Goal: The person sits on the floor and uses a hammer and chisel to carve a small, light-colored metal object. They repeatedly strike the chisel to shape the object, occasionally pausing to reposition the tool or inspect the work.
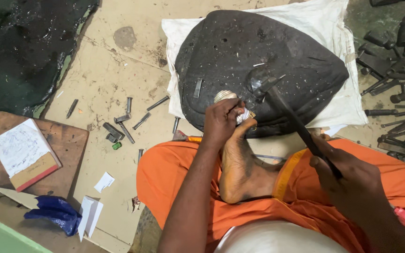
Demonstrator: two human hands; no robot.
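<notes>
My left hand (221, 122) pinches a small silvery metal piece (226, 97) against the near edge of a large black pitch block (240, 56); a thin punch may be in the fingers, but I cannot tell. My right hand (352, 180) grips the dark handle of a hammer (287, 110), whose head (258, 84) hovers just right of the silver piece. A bare foot (240, 168) presses toward the block below my left hand. Orange cloth (174, 173) covers my lap.
A white cloth (319, 21) lies under the block. Several steel punches (127, 122) are scattered on the floor to the left, and many dark tools (399, 84) are piled at right. A notebook (24, 152) rests on a wooden board, near a blue bag (55, 213).
</notes>
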